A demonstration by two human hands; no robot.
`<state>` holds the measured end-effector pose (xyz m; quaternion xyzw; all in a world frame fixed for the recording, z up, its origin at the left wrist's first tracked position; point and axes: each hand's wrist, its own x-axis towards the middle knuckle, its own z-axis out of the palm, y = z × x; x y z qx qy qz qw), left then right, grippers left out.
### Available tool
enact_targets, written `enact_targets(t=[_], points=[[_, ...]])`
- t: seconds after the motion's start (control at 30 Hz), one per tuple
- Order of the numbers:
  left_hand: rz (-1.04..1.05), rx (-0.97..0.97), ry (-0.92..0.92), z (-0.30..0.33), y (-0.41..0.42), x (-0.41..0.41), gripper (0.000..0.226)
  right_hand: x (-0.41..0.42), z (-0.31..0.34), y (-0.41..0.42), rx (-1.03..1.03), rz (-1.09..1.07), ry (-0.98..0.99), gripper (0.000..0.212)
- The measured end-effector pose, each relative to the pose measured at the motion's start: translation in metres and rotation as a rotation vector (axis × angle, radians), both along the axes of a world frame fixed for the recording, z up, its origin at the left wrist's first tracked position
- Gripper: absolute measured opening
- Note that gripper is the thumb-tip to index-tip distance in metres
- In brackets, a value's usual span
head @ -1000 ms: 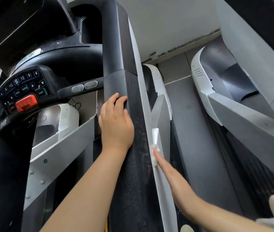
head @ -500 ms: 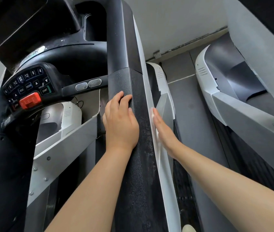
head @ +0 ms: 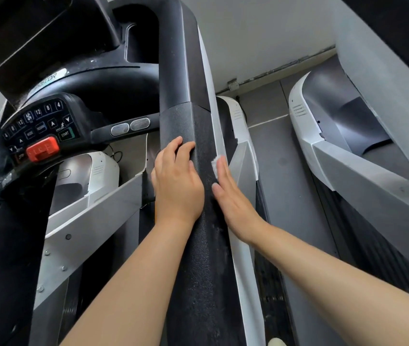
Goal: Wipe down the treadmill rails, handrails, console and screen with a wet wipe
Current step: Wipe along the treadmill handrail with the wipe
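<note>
Fingers (head: 221, 171) of the right hand (head: 233, 203) lie straight and flat, pressing the wet wipe (head: 215, 164) against the right side of the black handrail (head: 198, 245) at frame centre, only a white corner showing by the fingertips. Left hand (head: 177, 186) rests on the rail's other side, fingers curled over it. Its long axis runs from the bottom of the frame up toward the console (head: 38, 131) at upper left, so I'd guess the right hand, nearer the wipe, slides along that line
</note>
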<state>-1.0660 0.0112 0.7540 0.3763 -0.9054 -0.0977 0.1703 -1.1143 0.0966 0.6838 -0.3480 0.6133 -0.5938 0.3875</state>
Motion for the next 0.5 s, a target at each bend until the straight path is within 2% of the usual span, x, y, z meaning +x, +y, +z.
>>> enact_targets(t=[0.1,0.2,0.27,0.4,0.5], points=[[0.004,0.005,0.002,0.0,0.0,0.0,0.05,0.016,0.0,0.02,-0.028,0.022,0.1,0.057],[-0.011,0.017,0.018,0.0,0.0,0.001,0.049,0.061,-0.006,0.075,-0.113,0.085,0.306,0.063],[-0.006,0.017,0.024,0.001,0.0,0.001,0.048,0.066,-0.007,0.084,-0.106,0.115,0.321,0.065],[-0.024,0.005,0.07,-0.001,0.0,0.001,0.053,0.006,0.011,0.008,-0.069,0.054,0.236,0.055],[-0.023,0.024,0.08,-0.001,-0.003,0.001,0.058,-0.049,0.019,-0.051,0.01,-0.015,0.254,0.054]])
